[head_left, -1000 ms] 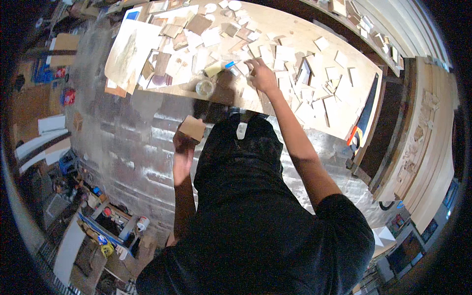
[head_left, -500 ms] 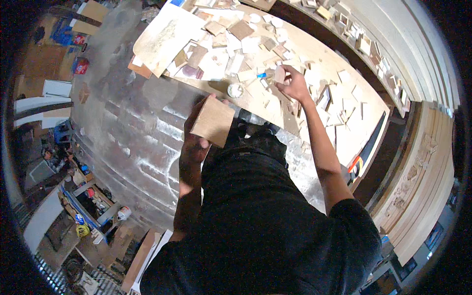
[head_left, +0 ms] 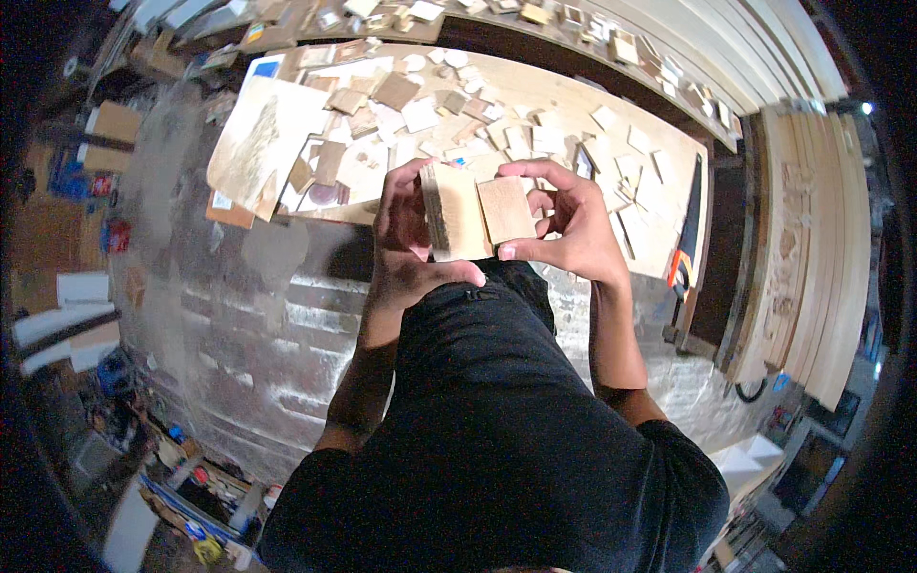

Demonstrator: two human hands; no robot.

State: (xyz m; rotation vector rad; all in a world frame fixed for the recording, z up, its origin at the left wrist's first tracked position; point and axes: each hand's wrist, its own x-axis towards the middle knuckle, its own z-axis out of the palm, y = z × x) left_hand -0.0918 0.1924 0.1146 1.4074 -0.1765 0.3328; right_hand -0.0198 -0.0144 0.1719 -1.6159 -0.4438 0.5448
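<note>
In front of my body, my left hand (head_left: pixel 399 250) is wrapped round a thick, pale wooden block (head_left: pixel 455 222) with a rough, layered-looking side. Its thumb lies along the lower edge. My right hand (head_left: pixel 581 229) pinches a smaller, thin square wood piece (head_left: pixel 507 210) between thumb and fingers. The thin piece is up against the right part of the block, overlapping it in view; whether the two are joined I cannot tell. Just beyond both hands, the pale workbench (head_left: pixel 564 91) carries many loose wood offcuts (head_left: pixel 394 91).
A handsaw (head_left: pixel 690 224) with an orange-and-black handle lies on the bench's right end. Long boards (head_left: pixel 807 248) are stacked at the right. A shelf (head_left: pixel 535 29) of small wood pieces runs behind the bench. A large whitish panel (head_left: pixel 263 138) overhangs the left end.
My right hand has come back from over the bench with the small wood piece, bringing it against the block. My left hand has turned the block, showing its layered side. The view has shifted.
</note>
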